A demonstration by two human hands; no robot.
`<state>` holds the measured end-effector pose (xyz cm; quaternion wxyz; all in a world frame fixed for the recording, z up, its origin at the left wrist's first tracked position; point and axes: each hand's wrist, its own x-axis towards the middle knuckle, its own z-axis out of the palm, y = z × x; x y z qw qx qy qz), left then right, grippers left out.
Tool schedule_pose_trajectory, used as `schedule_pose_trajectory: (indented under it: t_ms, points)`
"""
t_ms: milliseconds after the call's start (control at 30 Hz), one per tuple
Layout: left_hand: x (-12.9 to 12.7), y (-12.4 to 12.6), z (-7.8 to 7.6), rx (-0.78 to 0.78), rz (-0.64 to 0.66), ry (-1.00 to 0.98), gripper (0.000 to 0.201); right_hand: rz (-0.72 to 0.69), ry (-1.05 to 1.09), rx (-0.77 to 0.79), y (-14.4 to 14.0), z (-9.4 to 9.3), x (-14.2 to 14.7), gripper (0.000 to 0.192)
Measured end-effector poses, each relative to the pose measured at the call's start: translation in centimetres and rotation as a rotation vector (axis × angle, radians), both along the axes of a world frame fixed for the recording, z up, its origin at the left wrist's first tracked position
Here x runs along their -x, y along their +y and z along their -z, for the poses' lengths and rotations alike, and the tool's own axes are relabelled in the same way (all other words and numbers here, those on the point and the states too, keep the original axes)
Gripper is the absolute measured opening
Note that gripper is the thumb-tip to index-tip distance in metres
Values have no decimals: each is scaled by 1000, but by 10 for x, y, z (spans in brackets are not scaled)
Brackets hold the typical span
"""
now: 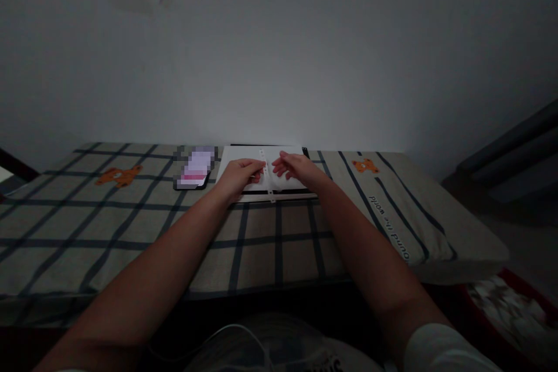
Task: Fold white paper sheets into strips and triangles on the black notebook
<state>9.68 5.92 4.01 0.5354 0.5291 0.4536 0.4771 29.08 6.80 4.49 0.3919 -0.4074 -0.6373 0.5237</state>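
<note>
Head view: at the far edge of the checked tablecloth (pixel 279 244), an open white binder (pixel 244 158) is laid flat. Its punched middle strip (pixel 267 177) is pinched by the left hand (pixel 239 176) and touched by the right hand (pixel 296 167), fingers narrowly curled. Just left, a phone (pixel 195 168) is seen.

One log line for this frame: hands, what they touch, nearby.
left hand: on binder | right hand: on binder | phone: left of binder | surface: plaid cloth

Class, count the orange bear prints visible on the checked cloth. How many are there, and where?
2. One bear print lies far left of the left hand; the other bear print lies right of the right hand. More may be hidden.
</note>
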Motion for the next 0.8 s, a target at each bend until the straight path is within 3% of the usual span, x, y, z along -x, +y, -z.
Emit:
schedule_pose_trajectory:
  t_ms: [167,367,567,800]
  points:
    - [-1,-2,1,21,74,53,24,141,41,-89,1,2,3,36]
    - [-3,-7,3,2,156,169,22,85,-2,-114,-3,4,8,32]
    - [-3,-9,1,-13,202,232,22,116,9,-108,0,6,8,29]
    - [-3,-10,1,-24,196,273,24,114,44,-84,3,11,8,27]
